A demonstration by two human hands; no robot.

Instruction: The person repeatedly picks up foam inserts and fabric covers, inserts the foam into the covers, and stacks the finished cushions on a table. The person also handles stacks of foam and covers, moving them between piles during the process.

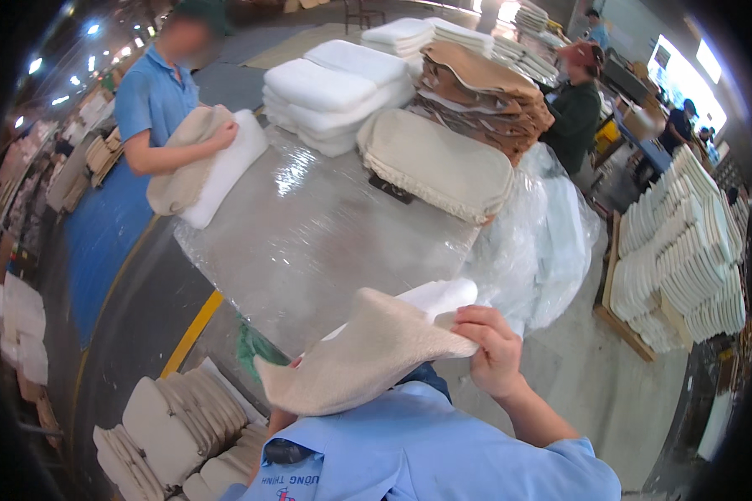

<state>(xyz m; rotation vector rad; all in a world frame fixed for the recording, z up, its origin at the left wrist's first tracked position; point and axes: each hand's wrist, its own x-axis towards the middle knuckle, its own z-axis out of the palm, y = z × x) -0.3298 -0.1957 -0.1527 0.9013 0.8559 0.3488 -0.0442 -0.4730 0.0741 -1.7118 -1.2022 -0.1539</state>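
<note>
Close to my body I hold up a beige fabric cushion cover (355, 355), with a piece of white padding (443, 296) showing behind its upper edge. My right hand (490, 346) pinches the cover's right corner, thumb and fingers closed together. On the left side, my left hand (282, 420) grips the cover's other edge. Most of that hand is hidden by the fabric, with only a bit of fingers and wrist showing. The near edge of the plastic-covered table (334, 242) lies just beyond the cover.
On the table stand stacked white pads (334, 83), brown covers (476, 83) and a pile of beige covers (434, 163). Clear plastic wrap (543, 242) hangs at the right. A co-worker (154, 108) handles a cover at left. Stacked cushions (180, 422) sit lower left; a loaded pallet (627, 317) stands right.
</note>
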